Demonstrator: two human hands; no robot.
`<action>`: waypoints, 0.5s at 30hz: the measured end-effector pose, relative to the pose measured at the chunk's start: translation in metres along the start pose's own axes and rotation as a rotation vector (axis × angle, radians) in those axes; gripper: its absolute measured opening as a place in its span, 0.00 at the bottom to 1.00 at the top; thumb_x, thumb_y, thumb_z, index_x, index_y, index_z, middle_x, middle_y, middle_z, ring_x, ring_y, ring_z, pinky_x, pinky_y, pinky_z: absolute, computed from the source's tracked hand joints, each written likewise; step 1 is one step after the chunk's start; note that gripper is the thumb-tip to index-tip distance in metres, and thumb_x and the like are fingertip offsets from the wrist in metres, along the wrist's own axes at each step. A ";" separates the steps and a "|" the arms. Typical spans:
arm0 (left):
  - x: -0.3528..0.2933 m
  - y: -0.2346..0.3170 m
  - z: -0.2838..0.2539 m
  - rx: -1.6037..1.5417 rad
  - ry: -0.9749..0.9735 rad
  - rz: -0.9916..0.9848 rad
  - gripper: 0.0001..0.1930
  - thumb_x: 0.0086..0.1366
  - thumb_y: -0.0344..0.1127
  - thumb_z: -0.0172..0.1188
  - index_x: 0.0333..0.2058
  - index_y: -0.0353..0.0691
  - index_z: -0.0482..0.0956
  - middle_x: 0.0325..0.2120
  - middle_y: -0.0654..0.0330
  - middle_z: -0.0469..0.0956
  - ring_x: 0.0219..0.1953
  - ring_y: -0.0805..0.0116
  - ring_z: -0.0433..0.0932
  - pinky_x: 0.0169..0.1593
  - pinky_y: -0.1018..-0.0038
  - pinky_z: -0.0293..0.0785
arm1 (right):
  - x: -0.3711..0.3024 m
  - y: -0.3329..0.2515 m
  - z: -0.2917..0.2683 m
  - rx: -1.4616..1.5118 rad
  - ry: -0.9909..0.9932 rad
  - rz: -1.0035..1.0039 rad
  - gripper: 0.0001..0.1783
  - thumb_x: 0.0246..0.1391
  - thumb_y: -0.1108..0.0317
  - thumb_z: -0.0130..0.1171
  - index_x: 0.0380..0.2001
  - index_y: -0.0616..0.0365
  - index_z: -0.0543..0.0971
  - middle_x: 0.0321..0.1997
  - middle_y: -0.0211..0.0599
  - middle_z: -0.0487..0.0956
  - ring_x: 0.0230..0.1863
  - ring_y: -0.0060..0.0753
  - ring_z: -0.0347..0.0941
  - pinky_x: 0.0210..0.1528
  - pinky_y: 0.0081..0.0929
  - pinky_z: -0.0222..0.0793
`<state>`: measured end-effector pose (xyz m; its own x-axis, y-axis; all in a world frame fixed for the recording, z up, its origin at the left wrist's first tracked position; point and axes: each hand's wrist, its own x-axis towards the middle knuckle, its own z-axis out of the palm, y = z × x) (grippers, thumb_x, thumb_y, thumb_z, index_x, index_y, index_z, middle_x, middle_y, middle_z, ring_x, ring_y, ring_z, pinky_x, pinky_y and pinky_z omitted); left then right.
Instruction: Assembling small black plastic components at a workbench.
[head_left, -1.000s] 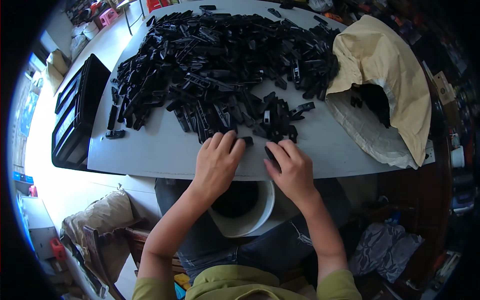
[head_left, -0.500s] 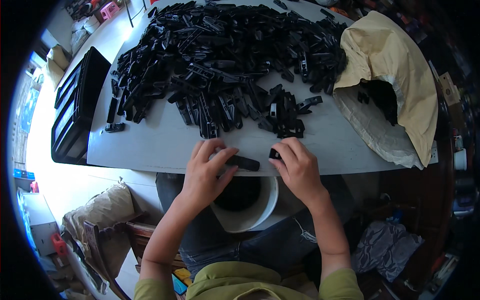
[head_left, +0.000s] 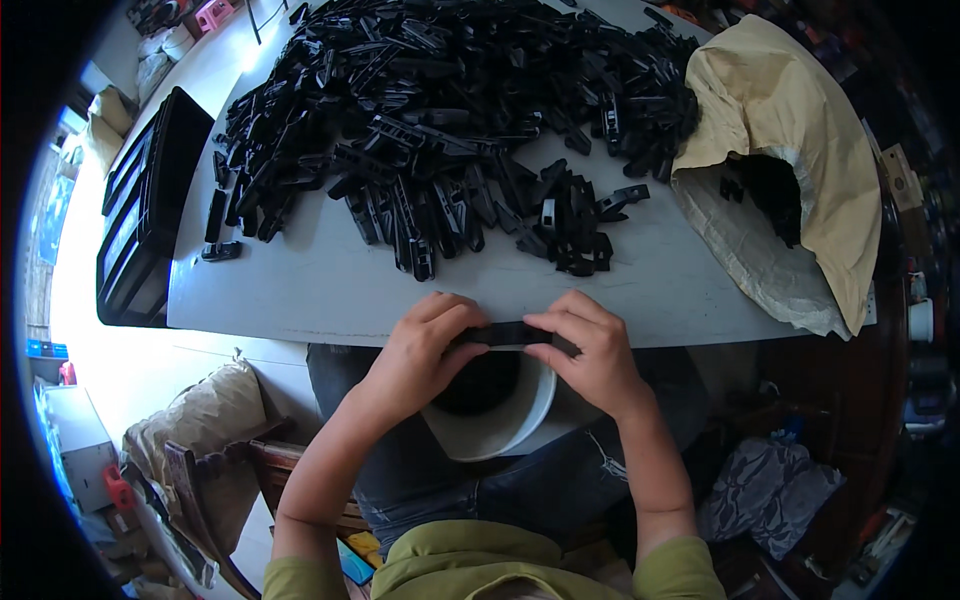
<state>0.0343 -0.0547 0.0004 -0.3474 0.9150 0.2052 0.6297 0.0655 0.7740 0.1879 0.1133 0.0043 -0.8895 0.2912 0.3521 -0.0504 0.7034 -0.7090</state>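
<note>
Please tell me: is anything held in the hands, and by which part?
A black, elongated, plastic-looking piece is held: the left hand pinches it toward its left end, the right hand toward its right end, thumb against fingers.

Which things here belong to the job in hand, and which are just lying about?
In the job:
- black part, held by left hand and right hand
- heap of black parts
- probably white bucket

Lying about, apparently:
- pink stool
- patterned cloth

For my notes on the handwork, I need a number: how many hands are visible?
2: the left hand grips the left part of a dark, elongated item near the table's front edge, and the right hand grips its right part. No other hand shows.
</note>
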 end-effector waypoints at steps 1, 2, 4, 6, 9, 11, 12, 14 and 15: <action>0.000 -0.003 -0.001 -0.015 -0.007 0.021 0.15 0.50 0.23 0.67 0.38 0.35 0.78 0.37 0.54 0.77 0.40 0.54 0.77 0.44 0.66 0.74 | -0.001 0.001 -0.003 0.003 -0.003 -0.001 0.19 0.38 0.78 0.71 0.38 0.62 0.82 0.28 0.34 0.76 0.25 0.26 0.72 0.27 0.23 0.68; 0.000 -0.006 -0.003 -0.029 -0.013 0.043 0.14 0.49 0.23 0.68 0.37 0.34 0.79 0.37 0.54 0.77 0.40 0.55 0.78 0.44 0.67 0.75 | -0.002 0.003 -0.006 0.017 -0.068 0.060 0.19 0.38 0.78 0.72 0.38 0.62 0.82 0.28 0.34 0.76 0.25 0.27 0.72 0.27 0.23 0.68; 0.002 -0.012 -0.005 -0.052 -0.030 0.081 0.14 0.49 0.23 0.68 0.37 0.34 0.80 0.37 0.55 0.78 0.40 0.56 0.78 0.44 0.67 0.75 | -0.005 0.003 -0.009 0.026 -0.133 0.126 0.19 0.37 0.78 0.72 0.37 0.63 0.83 0.28 0.35 0.76 0.24 0.29 0.72 0.27 0.23 0.68; 0.005 -0.014 -0.004 -0.074 -0.046 0.124 0.14 0.48 0.24 0.69 0.37 0.34 0.81 0.36 0.55 0.79 0.40 0.57 0.78 0.44 0.67 0.76 | -0.005 0.005 -0.003 0.102 -0.097 0.113 0.18 0.37 0.77 0.72 0.37 0.63 0.83 0.28 0.35 0.76 0.25 0.30 0.73 0.27 0.25 0.69; 0.007 -0.013 0.000 -0.062 -0.066 0.187 0.15 0.47 0.25 0.70 0.37 0.35 0.81 0.36 0.55 0.79 0.40 0.58 0.78 0.44 0.67 0.76 | -0.004 -0.002 0.011 0.049 -0.087 0.064 0.17 0.38 0.76 0.72 0.36 0.63 0.83 0.27 0.33 0.77 0.25 0.29 0.74 0.27 0.25 0.69; -0.001 -0.012 0.000 -0.034 -0.046 0.176 0.15 0.48 0.25 0.69 0.37 0.34 0.80 0.36 0.55 0.79 0.39 0.59 0.78 0.43 0.67 0.75 | -0.003 0.000 0.009 0.031 -0.137 0.070 0.19 0.38 0.75 0.72 0.38 0.62 0.82 0.33 0.36 0.77 0.30 0.30 0.75 0.31 0.26 0.72; -0.004 -0.009 -0.004 -0.031 -0.042 0.173 0.15 0.48 0.25 0.69 0.37 0.34 0.80 0.36 0.55 0.79 0.39 0.59 0.78 0.43 0.67 0.75 | -0.002 -0.003 0.004 0.015 -0.081 0.065 0.20 0.39 0.75 0.72 0.40 0.61 0.82 0.37 0.39 0.77 0.34 0.32 0.76 0.35 0.27 0.72; -0.010 -0.002 -0.015 0.000 -0.062 0.218 0.14 0.51 0.28 0.69 0.38 0.35 0.79 0.34 0.55 0.77 0.37 0.60 0.78 0.41 0.66 0.75 | 0.000 -0.001 -0.005 -0.110 0.044 0.112 0.24 0.41 0.75 0.70 0.46 0.59 0.79 0.48 0.44 0.73 0.44 0.37 0.76 0.43 0.30 0.73; -0.012 -0.003 -0.017 -0.002 -0.062 0.217 0.14 0.51 0.28 0.69 0.38 0.35 0.79 0.34 0.55 0.77 0.37 0.60 0.78 0.41 0.66 0.75 | 0.003 0.004 -0.010 -0.110 0.041 0.114 0.24 0.41 0.75 0.70 0.46 0.59 0.79 0.48 0.44 0.73 0.44 0.37 0.76 0.43 0.30 0.73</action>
<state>0.0244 -0.0733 0.0058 -0.1611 0.9302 0.3299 0.6834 -0.1360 0.7172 0.1896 0.1234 0.0080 -0.8672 0.3978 0.2997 0.1018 0.7306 -0.6751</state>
